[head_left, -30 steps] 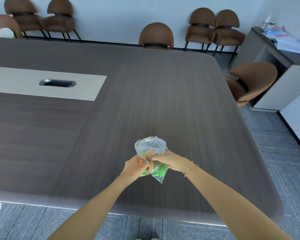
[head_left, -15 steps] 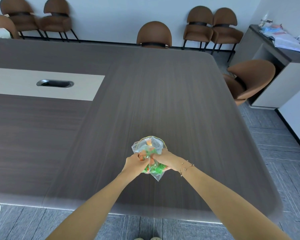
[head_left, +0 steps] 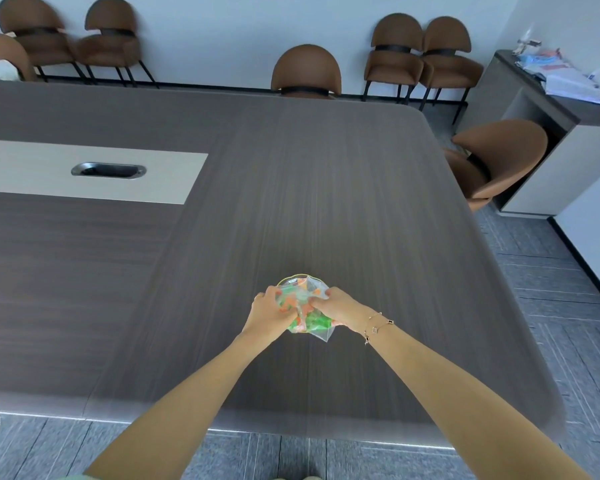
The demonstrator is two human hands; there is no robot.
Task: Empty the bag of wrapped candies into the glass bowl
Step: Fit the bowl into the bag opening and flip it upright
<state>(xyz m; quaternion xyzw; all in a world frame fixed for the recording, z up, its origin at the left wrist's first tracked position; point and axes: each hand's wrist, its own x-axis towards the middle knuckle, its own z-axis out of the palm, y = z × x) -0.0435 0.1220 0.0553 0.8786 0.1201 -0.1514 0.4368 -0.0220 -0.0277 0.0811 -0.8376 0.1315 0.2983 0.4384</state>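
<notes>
brown chairs (head_left: 306,72) around grey table (head_left: 291,188)

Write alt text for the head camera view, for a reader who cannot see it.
Both hands, left hand and right hand, grip a clear bag of wrapped candies over a glass bowl whose far rim shows behind the bag, on a dark wood-grain table. Brown chairs line the far wall.

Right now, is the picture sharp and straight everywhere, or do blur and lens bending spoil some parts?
Head view: the wide lens bends the table edges and the far chairs. The near table edge looks smeared. The bag, held by the left hand and the right hand, is soft, so single candies blur together. The bowl shows only a thin rim. The light is even, without harsh glare.
</notes>
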